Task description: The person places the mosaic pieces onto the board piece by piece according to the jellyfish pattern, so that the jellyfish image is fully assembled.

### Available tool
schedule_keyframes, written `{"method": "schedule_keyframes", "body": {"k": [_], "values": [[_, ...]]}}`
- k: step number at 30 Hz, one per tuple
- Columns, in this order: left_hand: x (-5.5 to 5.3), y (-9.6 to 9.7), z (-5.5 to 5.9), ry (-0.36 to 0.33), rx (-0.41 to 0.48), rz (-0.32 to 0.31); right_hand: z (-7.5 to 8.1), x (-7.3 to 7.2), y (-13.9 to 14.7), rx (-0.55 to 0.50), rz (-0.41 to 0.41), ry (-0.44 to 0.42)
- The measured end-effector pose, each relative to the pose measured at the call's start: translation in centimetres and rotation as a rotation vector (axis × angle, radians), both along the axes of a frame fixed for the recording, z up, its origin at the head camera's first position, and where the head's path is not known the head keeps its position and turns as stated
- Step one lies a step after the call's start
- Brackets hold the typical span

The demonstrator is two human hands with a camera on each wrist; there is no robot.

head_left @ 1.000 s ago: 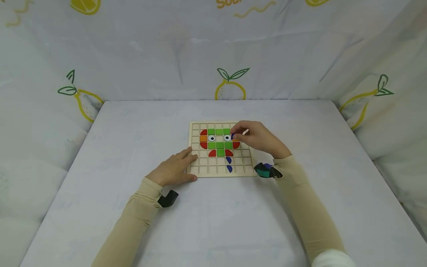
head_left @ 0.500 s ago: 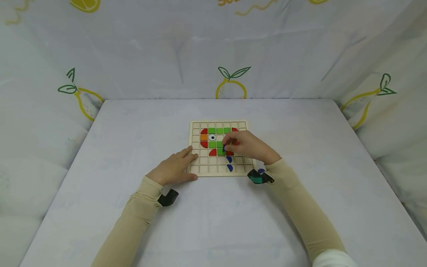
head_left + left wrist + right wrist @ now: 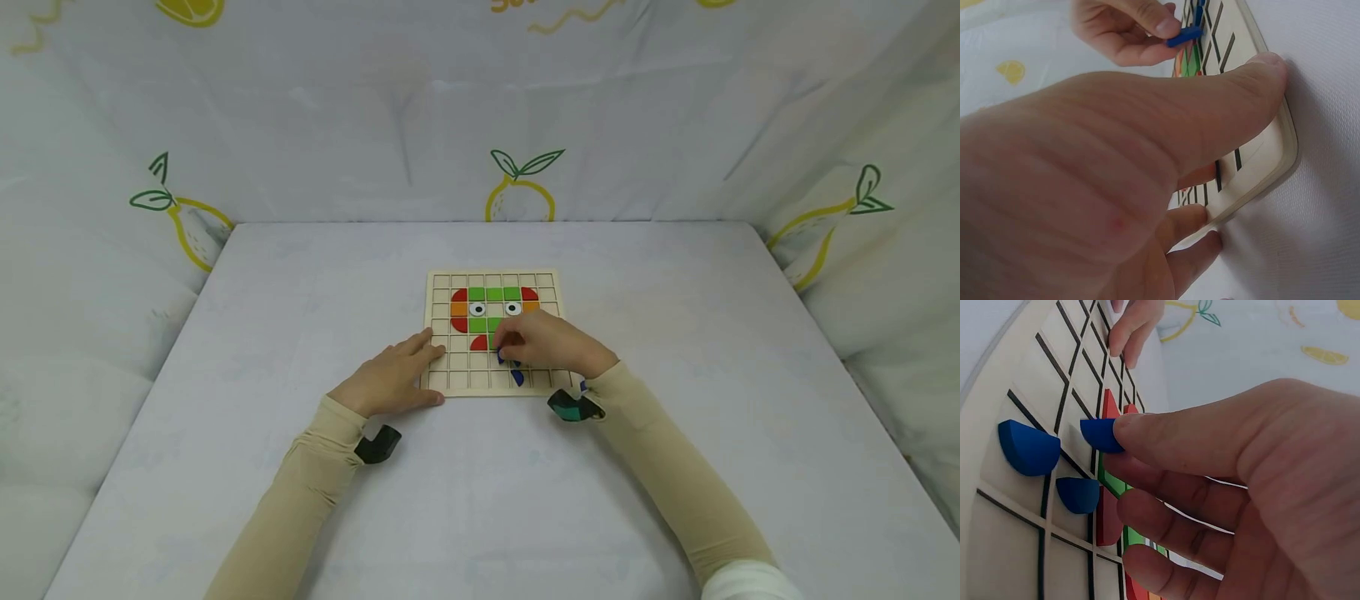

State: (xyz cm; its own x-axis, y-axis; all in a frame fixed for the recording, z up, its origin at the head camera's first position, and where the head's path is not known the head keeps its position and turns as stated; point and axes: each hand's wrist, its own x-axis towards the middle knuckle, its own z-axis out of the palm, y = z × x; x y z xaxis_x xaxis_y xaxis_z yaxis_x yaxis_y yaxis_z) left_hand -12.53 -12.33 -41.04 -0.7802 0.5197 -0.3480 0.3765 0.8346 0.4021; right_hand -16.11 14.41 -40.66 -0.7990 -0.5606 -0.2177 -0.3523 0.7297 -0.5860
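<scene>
My right hand (image 3: 553,342) pinches a blue half-round tile (image 3: 1099,434) between thumb and index finger, just over the lower middle of a wooden grid board (image 3: 450,380). In the right wrist view two more blue half-round tiles, a nearer one (image 3: 1029,448) and a farther one (image 3: 1079,495), lie in cells beside the held tile. Spread along the board's left edge, my left hand (image 3: 393,379) rests its fingertips and thumb there. Green tiles (image 3: 494,294), red quarter-round tiles (image 3: 459,325), orange tiles (image 3: 458,309) and eye tiles (image 3: 477,309) fill cells farther up; my right hand hides some.
The board lies on a white-covered table (image 3: 480,500). Behind it rises a white cloth (image 3: 322,125) with lemon drawings. A dark device sits at each wrist, the left device (image 3: 378,446) and the right device (image 3: 574,407).
My right hand has come down the board toward me with the blue half-round tile, from beside the right eye tile to below the green tiles. My left hand has stayed in place.
</scene>
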Motion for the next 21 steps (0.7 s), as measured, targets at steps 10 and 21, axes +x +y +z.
{"method": "schedule_keyframes", "body": {"k": [10,21], "values": [[-0.04,-0.04,-0.12,-0.001,-0.002,0.002,-0.41,0.15,-0.6,0.03,0.002,0.032],[0.03,0.01,0.07,-0.006,-0.005,0.008,0.05,0.38,-0.72,0.068,-0.002,0.012]]}}
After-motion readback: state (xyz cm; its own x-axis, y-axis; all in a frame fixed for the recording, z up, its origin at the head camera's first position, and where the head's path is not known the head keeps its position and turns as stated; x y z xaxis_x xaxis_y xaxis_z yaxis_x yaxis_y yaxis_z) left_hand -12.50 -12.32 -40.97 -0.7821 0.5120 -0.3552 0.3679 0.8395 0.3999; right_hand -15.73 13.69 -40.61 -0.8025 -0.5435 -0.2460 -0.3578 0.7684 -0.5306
